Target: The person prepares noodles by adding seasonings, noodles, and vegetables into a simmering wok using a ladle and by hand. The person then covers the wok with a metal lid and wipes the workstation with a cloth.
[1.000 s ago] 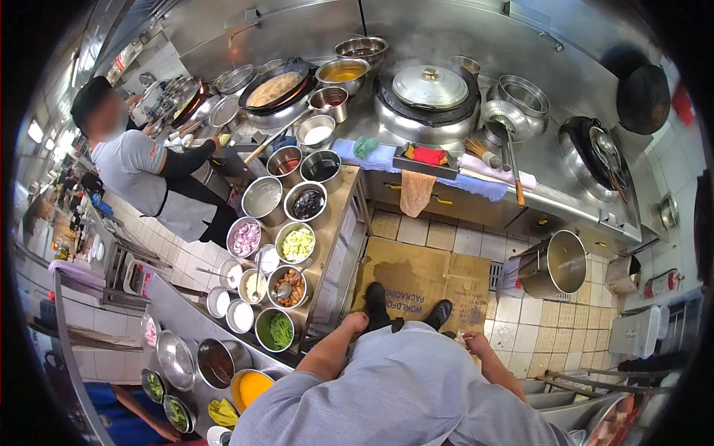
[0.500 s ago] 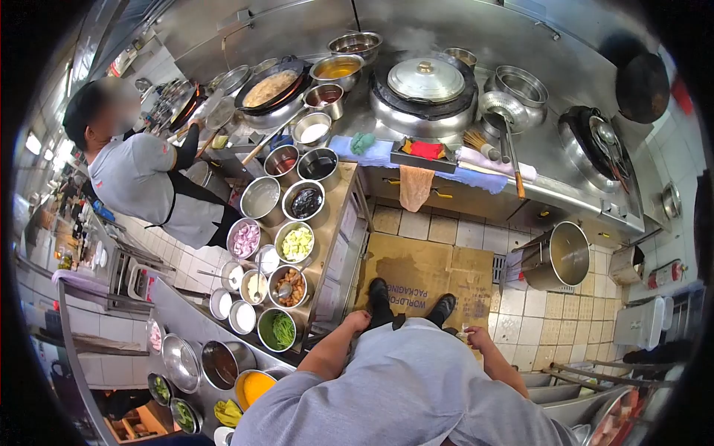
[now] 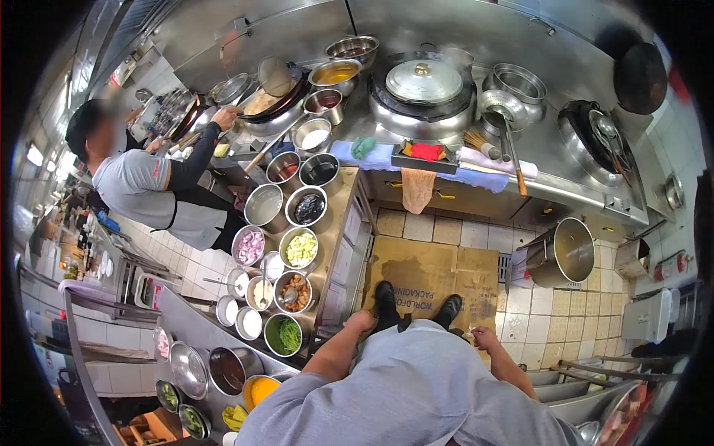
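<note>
My left hand (image 3: 361,321) hangs at my left side with its fingers curled closed, and nothing shows sticking out of it. Closest to it is the steel prep counter (image 3: 338,249), where a metal pot of cut greens (image 3: 283,335) and a pot of brown chunks (image 3: 294,293) stand. My right hand (image 3: 486,338) hangs low on my right, its fingers bent together. A small pale bit shows by those fingertips, too small to name. Under my shoes lies a flat cardboard sheet (image 3: 416,260) with printed letters.
A co-worker (image 3: 141,182) stands at the left, holding a round strainer (image 3: 275,76) over a wok (image 3: 264,108). A lidded wok (image 3: 424,82) and a ladle (image 3: 513,160) are on the range ahead. A tall steel pot (image 3: 561,253) stands on the tiled floor, right.
The co-worker's arm has reached forward, and the strainer is now raised over the wok. My view has shifted slightly; both my hands hang much as before.
</note>
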Demonstrator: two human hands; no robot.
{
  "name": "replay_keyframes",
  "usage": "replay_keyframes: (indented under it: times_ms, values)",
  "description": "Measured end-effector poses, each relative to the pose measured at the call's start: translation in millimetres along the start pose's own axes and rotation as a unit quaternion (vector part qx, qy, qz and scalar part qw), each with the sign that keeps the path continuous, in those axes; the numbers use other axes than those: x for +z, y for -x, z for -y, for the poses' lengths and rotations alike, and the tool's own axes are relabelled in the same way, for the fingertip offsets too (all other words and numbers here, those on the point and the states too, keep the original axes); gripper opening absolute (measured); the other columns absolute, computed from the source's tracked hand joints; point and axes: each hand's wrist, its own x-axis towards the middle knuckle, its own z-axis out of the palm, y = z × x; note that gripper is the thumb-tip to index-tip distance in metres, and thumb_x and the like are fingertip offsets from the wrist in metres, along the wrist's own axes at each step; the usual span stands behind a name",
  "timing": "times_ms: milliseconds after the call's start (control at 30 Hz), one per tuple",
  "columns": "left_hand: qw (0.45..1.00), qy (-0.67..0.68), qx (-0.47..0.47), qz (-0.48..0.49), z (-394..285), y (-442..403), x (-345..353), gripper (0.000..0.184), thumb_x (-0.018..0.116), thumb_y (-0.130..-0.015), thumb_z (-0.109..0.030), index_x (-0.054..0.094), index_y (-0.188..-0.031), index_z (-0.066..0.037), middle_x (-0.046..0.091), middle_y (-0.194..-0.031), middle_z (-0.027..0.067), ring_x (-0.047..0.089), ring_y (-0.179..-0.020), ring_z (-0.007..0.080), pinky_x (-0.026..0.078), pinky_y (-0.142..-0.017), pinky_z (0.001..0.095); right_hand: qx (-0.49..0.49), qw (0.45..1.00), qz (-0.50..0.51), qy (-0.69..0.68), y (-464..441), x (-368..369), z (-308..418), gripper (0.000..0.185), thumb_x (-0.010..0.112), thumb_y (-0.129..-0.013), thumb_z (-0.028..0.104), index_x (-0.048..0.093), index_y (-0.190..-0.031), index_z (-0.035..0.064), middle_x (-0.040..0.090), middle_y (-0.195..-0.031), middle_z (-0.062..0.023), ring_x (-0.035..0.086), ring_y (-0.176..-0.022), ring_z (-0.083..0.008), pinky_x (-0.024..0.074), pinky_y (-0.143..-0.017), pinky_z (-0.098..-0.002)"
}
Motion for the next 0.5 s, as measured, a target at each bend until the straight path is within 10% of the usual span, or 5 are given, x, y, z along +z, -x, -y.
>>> replay_keyframes:
  times_ms: [500]
  values:
    - [0.997,0.053,0.052,-0.032,-9.0,23.3,1.5,0.033,0.043,-0.08,-0.03,0.059,-0.102,-0.012,0.057,-0.107,0.0129,0.054,-0.099,0.0276,0.042,-0.085,0.0361,-0.005,1.0,0.007,0.009,-5.1,3.0,-3.4,0.018,0.047,-0.084,0.014,0.056,-0.098,0.0087,0.05,-0.063,-0.0027,0.049,-0.05,-0.0128,0.0376,-0.039,-0.0243]
